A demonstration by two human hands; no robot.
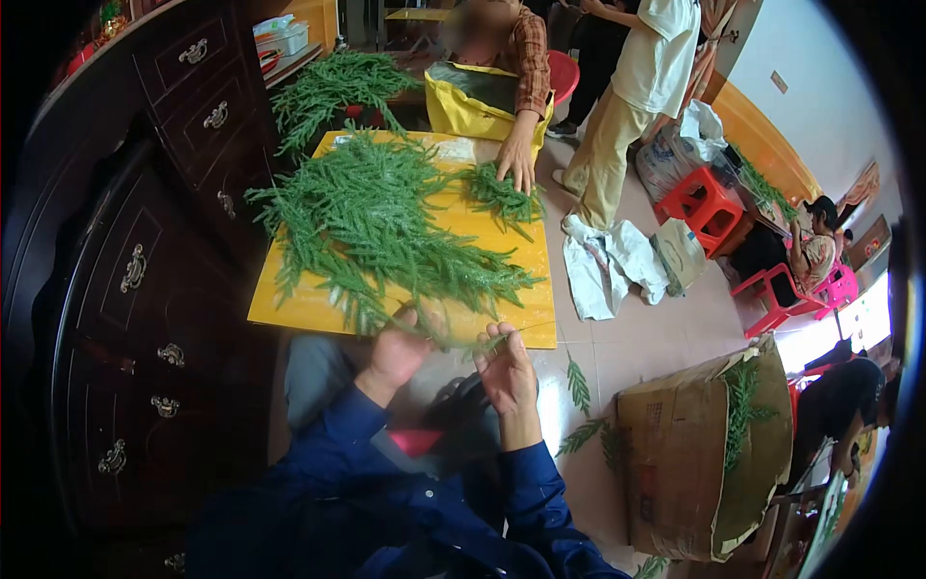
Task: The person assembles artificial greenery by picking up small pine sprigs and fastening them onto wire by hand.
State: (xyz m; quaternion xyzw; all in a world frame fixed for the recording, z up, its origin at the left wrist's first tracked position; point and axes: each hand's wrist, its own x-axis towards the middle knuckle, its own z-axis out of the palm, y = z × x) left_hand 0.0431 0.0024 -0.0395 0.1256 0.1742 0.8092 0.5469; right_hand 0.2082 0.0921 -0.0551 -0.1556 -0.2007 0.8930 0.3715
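Note:
My left hand [398, 349] is closed on one end of a green artificial-looking sprig at the near edge of the yellow table [526, 323]. My right hand [508, 372] pinches the sprig's thin stem between thumb and fingers, palm turned up. A fine strand sticks out to the right of its fingertips. The stretch between my hands is blurred. Just beyond them lies a big heap of green feathery sprigs [376, 212], dusted with white in places. Across the table, a co-worker's hand [518, 154] rests on a smaller bunch of sprigs [502, 198].
A yellow bag [463, 111] stands at the table's far edge, beside another sprig pile [338, 87]. Dark drawers [125, 261] rise on my left. On the floor to the right are a cardboard box [675, 463], loose sprigs [579, 386], white sacks [612, 265] and a red stool [699, 203].

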